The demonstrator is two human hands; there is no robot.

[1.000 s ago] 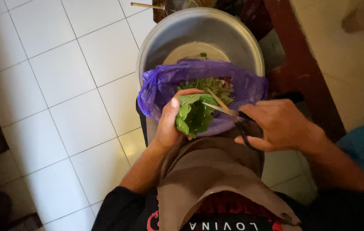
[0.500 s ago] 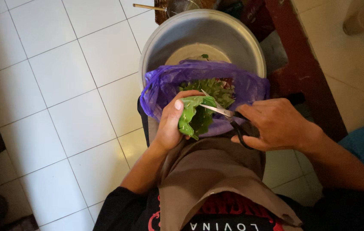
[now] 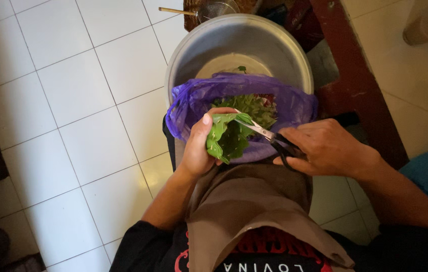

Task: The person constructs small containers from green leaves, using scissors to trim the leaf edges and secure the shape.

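- Head view: left hand (image 3: 197, 146) gripped a folded leaf (image 3: 226, 136) over a purple bag (image 3: 289, 103).
- Right hand (image 3: 327, 148) clenched scissors (image 3: 267, 133), blades touching the leaf.

Matt metal basin (image 3: 279, 45) — thin glossy plastic bag (image 3: 294, 103)

A curled green leaf (image 3: 228, 137) (dotted with pale spines) meets the nearly closed scissors (image 3: 269, 136).

White tiled floor (image 3: 73, 100), grey grout lines; carries a large metal basin (image 3: 194, 55) beside a dark red wooden post (image 3: 347, 65).
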